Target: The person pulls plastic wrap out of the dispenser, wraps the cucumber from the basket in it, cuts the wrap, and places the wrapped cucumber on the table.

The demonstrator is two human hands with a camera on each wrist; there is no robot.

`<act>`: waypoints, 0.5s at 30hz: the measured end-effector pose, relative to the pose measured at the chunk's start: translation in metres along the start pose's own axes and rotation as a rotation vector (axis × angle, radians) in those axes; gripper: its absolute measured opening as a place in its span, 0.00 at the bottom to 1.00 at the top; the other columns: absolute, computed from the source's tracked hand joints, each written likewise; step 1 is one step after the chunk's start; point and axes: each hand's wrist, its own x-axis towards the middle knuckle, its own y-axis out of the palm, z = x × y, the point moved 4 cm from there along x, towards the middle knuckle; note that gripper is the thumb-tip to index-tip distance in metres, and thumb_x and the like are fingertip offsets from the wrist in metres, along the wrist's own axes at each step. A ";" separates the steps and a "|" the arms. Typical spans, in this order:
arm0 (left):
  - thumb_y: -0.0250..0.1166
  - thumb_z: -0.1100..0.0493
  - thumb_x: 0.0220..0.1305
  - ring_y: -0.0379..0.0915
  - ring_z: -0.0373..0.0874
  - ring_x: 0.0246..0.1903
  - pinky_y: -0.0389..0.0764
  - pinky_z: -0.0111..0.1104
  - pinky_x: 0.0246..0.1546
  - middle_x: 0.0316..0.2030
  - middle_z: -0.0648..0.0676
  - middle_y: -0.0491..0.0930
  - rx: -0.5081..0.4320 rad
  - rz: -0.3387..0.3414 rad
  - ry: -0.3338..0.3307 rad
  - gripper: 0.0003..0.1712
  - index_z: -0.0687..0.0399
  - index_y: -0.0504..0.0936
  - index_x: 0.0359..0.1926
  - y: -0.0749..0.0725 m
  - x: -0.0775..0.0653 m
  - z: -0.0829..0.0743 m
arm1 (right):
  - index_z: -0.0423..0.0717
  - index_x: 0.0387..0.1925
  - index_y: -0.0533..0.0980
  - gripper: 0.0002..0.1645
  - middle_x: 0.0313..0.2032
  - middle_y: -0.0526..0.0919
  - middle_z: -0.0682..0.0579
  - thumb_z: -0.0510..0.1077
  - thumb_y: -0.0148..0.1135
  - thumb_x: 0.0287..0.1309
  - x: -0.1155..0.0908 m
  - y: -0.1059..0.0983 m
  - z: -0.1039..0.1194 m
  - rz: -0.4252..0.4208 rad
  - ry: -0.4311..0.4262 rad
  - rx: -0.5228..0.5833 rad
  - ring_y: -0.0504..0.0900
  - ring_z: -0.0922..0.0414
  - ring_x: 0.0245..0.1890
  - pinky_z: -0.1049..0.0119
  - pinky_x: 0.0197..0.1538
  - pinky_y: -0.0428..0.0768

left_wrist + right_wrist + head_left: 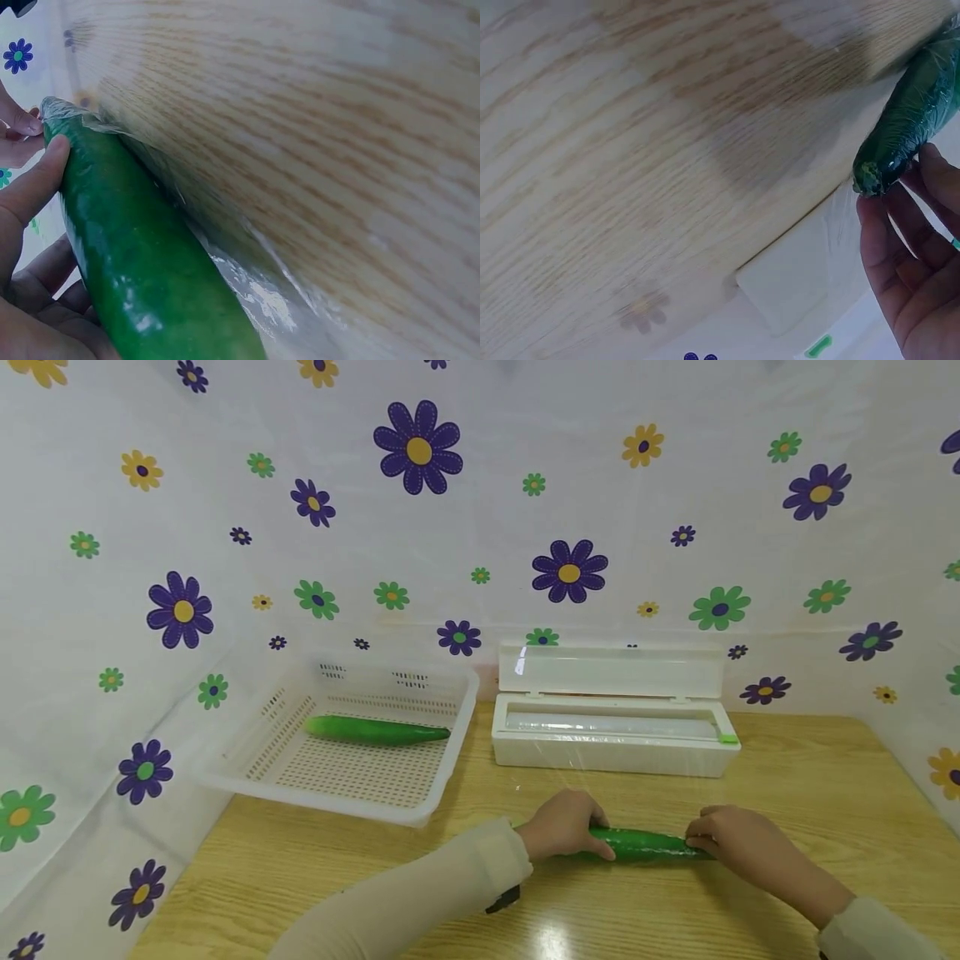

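A green cucumber (645, 846) lies crosswise near the front of the table, clear cling film (262, 300) clinging to its skin. My left hand (564, 827) grips it toward its left end, thumb on the near side and fingers behind. At the right tip, my right hand (742, 843) pinches the film-covered end between thumb and fingers. The left wrist view shows loose film along the cucumber's side, bunched at the far tip. In the head view, film stretches back to the white cling film box (607, 758), whose lid stands up over the roll (611, 724).
At the left, a white plastic basket (420, 816) holds another cucumber (375, 731). A green slider (728, 739) sits at the box's right front edge. Behind the wooden table (810, 777) hangs a flower-patterned cloth (480, 510).
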 end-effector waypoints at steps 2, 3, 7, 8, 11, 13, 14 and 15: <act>0.75 0.47 0.45 0.77 0.31 0.31 0.74 0.19 0.32 0.38 0.46 0.86 -0.001 0.002 -0.005 0.22 0.52 0.86 0.40 0.000 0.000 0.000 | 0.53 0.21 0.76 0.08 0.20 0.74 0.66 0.41 0.68 0.49 -0.001 0.001 0.000 -0.015 0.009 -0.003 0.66 0.73 0.19 0.76 0.23 0.69; 0.75 0.46 0.45 0.77 0.31 0.31 0.74 0.19 0.32 0.38 0.46 0.86 -0.002 0.004 -0.006 0.22 0.52 0.86 0.41 0.001 0.000 0.000 | 0.54 0.20 0.75 0.09 0.19 0.73 0.66 0.41 0.68 0.48 -0.001 0.001 0.000 -0.031 0.010 -0.013 0.64 0.73 0.19 0.76 0.22 0.68; 0.74 0.46 0.45 0.78 0.32 0.33 0.75 0.19 0.33 0.39 0.45 0.86 0.004 0.006 -0.007 0.22 0.51 0.86 0.41 0.002 0.001 0.000 | 0.54 0.20 0.75 0.10 0.19 0.73 0.65 0.40 0.69 0.47 -0.005 0.003 0.003 -0.108 -0.034 -0.078 0.66 0.72 0.19 0.75 0.22 0.70; 0.74 0.45 0.45 0.78 0.32 0.33 0.75 0.20 0.34 0.39 0.45 0.86 0.006 0.006 -0.007 0.22 0.51 0.86 0.40 0.002 0.001 -0.001 | 0.53 0.20 0.77 0.08 0.19 0.73 0.65 0.41 0.69 0.46 -0.007 0.003 0.003 -0.127 -0.055 -0.101 0.68 0.71 0.19 0.74 0.23 0.71; 0.74 0.45 0.45 0.79 0.32 0.34 0.75 0.20 0.35 0.39 0.45 0.86 0.009 0.006 -0.003 0.22 0.50 0.86 0.40 0.002 0.001 -0.001 | 0.49 0.24 0.80 0.07 0.22 0.76 0.61 0.46 0.71 0.44 -0.012 0.005 0.004 -0.145 -0.103 -0.161 0.73 0.66 0.23 0.72 0.25 0.75; 0.74 0.45 0.45 0.79 0.33 0.36 0.76 0.20 0.36 0.40 0.45 0.86 0.008 0.007 -0.003 0.22 0.50 0.86 0.40 0.002 0.001 0.000 | 0.46 0.27 0.80 0.13 0.25 0.77 0.59 0.50 0.72 0.42 -0.014 0.007 0.005 -0.135 -0.127 -0.185 0.74 0.64 0.25 0.70 0.27 0.77; 0.74 0.45 0.45 0.79 0.34 0.36 0.76 0.20 0.37 0.40 0.45 0.86 0.005 0.007 -0.005 0.22 0.50 0.86 0.41 0.001 0.001 0.000 | 0.45 0.28 0.80 0.17 0.26 0.76 0.58 0.52 0.72 0.41 -0.015 0.008 0.005 -0.126 -0.136 -0.193 0.73 0.63 0.26 0.70 0.27 0.77; 0.74 0.45 0.45 0.79 0.34 0.37 0.76 0.21 0.37 0.40 0.46 0.86 0.003 0.008 -0.006 0.22 0.50 0.86 0.41 0.001 0.001 0.000 | 0.44 0.30 0.80 0.19 0.28 0.77 0.56 0.54 0.72 0.40 -0.015 0.008 0.005 -0.115 -0.139 -0.196 0.73 0.62 0.27 0.69 0.28 0.77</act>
